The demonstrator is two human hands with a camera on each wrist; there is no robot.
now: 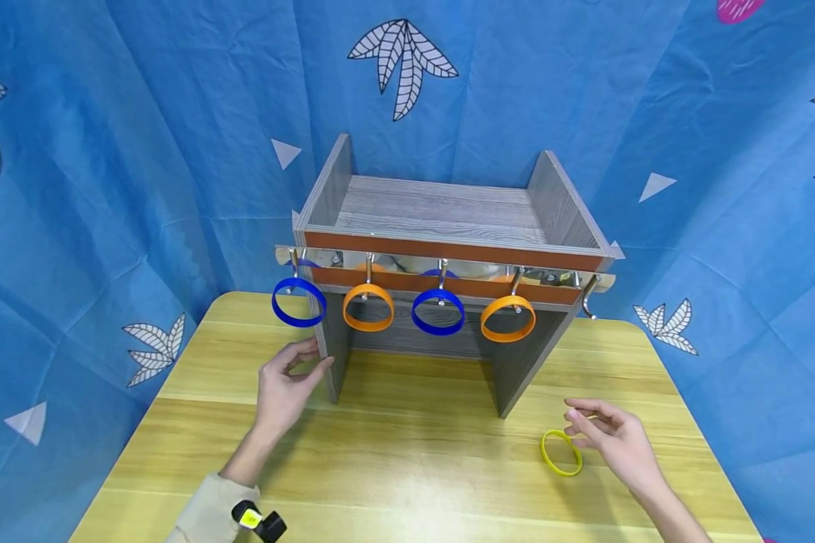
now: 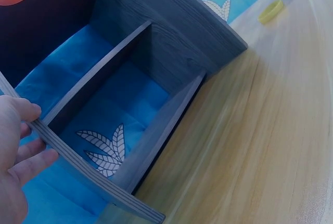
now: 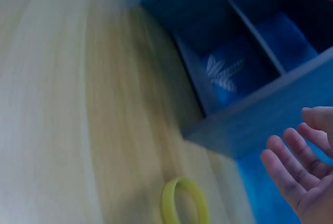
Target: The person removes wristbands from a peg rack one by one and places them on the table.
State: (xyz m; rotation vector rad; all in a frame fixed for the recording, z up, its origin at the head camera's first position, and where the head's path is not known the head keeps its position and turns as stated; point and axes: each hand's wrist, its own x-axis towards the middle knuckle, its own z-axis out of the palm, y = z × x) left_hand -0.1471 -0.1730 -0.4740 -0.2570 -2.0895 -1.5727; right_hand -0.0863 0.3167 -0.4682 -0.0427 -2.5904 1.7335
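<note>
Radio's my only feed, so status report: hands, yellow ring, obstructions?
Left hand holding grey shelf by its left side. Right hand empty, near yellow ring. Ring on table, no obstruction seen beside it.

Blue rings (image 1: 299, 323): 2, both hung
Orange rings (image 1: 369, 327): 2, both hung
Yellow ring (image 3: 169, 203): 1, on the table (image 1: 407, 452)
Rings, all colours: 5
Hooks (image 1: 587, 294): 5, of which 4 carry one ring each
Rail (image 1: 401, 264): 1, bearing all 5 hooks
Rack (image 1: 441, 207): 1
Side panels (image 1: 564, 204) on rack: 2
Table: 1
Hands: 2 (1 left hand (image 1: 288, 381), 1 right hand (image 1: 614, 437))
Sleeve (image 1: 213, 509): 1, head view
Wrist strap (image 1: 272, 526): 1, head view
Leaf prints (image 1: 404, 64): 5 in head view, 3 whole + 2 cut by frame edge
Triangle prints (image 1: 286, 153), same view: 5, 3 whole + 2 partly behind rack
</note>
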